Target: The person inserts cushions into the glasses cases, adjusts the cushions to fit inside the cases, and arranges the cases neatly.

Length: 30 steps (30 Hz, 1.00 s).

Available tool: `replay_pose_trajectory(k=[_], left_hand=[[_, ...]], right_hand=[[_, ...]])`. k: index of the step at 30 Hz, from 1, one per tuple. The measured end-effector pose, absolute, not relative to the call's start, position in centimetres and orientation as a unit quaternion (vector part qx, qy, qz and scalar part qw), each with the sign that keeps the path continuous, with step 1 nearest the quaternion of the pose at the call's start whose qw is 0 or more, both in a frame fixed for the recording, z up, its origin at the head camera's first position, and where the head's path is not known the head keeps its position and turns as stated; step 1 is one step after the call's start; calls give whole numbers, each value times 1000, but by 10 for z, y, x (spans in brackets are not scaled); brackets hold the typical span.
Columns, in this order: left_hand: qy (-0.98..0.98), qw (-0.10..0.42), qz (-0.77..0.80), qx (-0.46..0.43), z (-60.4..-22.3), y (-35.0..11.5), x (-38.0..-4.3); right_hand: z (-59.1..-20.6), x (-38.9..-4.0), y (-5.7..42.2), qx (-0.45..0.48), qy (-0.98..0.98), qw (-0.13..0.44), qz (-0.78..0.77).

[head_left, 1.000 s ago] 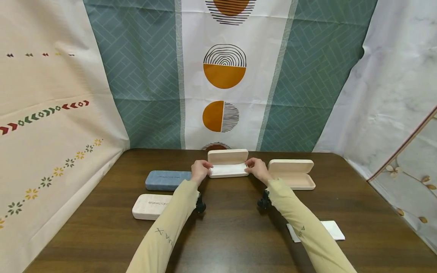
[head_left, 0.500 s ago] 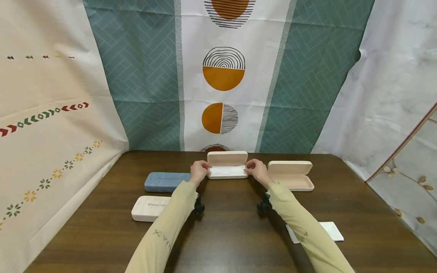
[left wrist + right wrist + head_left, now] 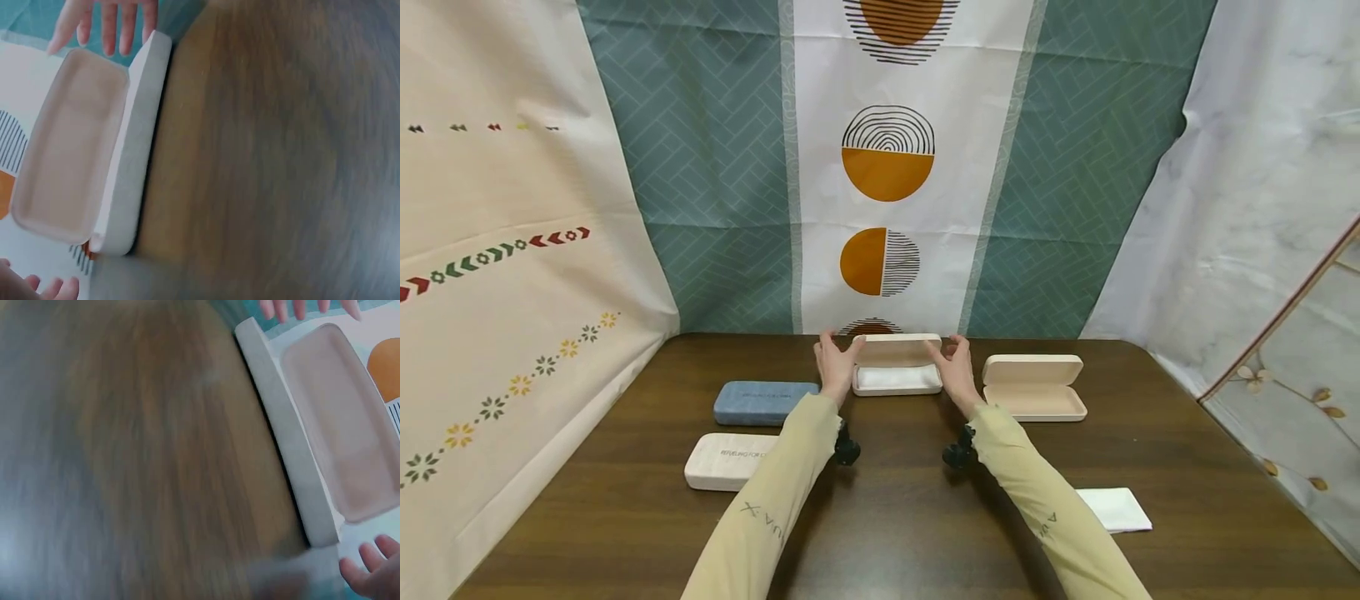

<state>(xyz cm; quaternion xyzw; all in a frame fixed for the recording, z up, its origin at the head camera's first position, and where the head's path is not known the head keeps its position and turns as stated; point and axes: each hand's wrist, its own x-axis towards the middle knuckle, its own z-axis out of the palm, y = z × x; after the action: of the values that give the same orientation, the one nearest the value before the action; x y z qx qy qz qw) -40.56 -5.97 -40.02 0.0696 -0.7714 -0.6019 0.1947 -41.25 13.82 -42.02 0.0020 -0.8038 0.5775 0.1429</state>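
Observation:
An eyeglass case stands open at the far middle of the table, with its pinkish lid lining raised toward me. A white cloth lies flat in its base; in the wrist views the front wall hides it. My left hand is spread at the lid's left end, thumb and fingers apart. At the right end my right hand is spread likewise. In the left wrist view, gaps show between the case and both hands, and neither holds anything.
A second open eyeglass case stands to the right, partly behind my right arm. On the left lie a blue closed case and a white closed case. A folded white cloth lies at the right. A hanging fabric rises behind the table.
Both hands have let go of the cloth's ends and risen from the base to the sides of the lid, with their fingers now spread. The cloth stays in the case.

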Motion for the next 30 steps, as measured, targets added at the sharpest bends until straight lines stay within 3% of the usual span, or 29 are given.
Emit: replay_pose_trajectory(k=[7,13,22,30], left_hand=[[-749,199,-628,67,-413,-45,-409],[-716,183,-671,63,-418,-37,-411],[-680,226,-692,87,-423,-33,-412],[-671,218,-705,72,-424,-35,-411]], right_hand=[[-420,-416,126,-29,-778,178,601],[-422,-418,115,-13,-788,159,594],[-425,-412,106,-17,-780,179,600],[-427,-413,103,-40,-749,209,628]])
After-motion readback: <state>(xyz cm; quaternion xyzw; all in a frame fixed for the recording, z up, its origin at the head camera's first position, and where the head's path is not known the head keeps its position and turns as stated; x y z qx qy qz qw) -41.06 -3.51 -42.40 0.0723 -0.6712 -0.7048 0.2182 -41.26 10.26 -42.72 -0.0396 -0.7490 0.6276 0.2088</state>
